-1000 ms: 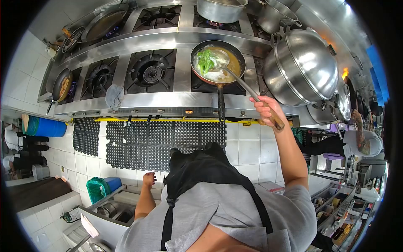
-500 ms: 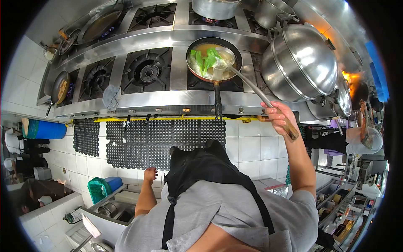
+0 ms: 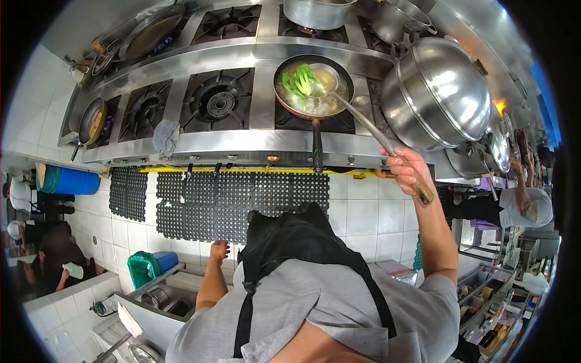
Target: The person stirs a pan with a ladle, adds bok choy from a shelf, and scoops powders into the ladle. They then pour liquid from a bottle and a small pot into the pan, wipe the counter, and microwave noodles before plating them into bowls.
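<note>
My right hand (image 3: 409, 172) is wrapped round the wooden-ended handle of a long metal ladle (image 3: 368, 121). The ladle's round bowl rests in a black-rimmed frying pan (image 3: 284, 97) on the front burner. Bright green leafy vegetables (image 3: 301, 81) lie in bubbling, cloudy liquid there, up against the ladle bowl. No hand touches the pan's dark handle (image 3: 317, 145), which points towards me. My left hand (image 3: 219, 250) hangs low beside my apron, fingers curled in, with nothing seen in it.
A large domed steel pot (image 3: 439, 94) stands right of the pan. Further left are bare burners (image 3: 218, 104), a grey cloth (image 3: 166, 137) on the stove's front edge and a small frying pan (image 3: 92, 121) with food. Other people work at both sides.
The green leaves have gathered into a tighter bunch by the ladle bowl, and the liquid looks foamier. My grip on the ladle stays the same. The whole view has shifted slightly.
</note>
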A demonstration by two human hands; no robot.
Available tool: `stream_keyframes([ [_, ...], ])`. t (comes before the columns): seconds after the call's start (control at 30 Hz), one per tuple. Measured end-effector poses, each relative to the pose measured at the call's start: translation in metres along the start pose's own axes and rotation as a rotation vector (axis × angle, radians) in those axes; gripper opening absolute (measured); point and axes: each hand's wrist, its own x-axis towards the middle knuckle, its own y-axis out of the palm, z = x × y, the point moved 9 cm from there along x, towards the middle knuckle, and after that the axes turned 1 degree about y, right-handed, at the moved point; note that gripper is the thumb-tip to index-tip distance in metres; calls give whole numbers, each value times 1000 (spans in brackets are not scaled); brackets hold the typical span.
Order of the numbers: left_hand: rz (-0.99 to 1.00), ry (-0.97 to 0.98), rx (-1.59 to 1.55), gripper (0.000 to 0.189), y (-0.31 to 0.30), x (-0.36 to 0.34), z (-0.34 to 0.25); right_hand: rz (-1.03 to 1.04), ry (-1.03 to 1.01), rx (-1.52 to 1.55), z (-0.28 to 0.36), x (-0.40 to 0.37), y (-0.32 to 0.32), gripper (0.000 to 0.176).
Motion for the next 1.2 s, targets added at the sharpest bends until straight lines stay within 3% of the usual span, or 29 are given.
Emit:
stream_keyframes([
  [0.37,-24,-46,33,29,-14,-15,4,-56,105,-147,-20,19,-22,36],
  [0.73,-6,-2,50,25,-8,-7,-13,-308,-32,-703,-33,13,-1,23],
  [1.2,0,4,76,22,-10,3,-32,-285,-149,-956,-82,17,-18,23],
])
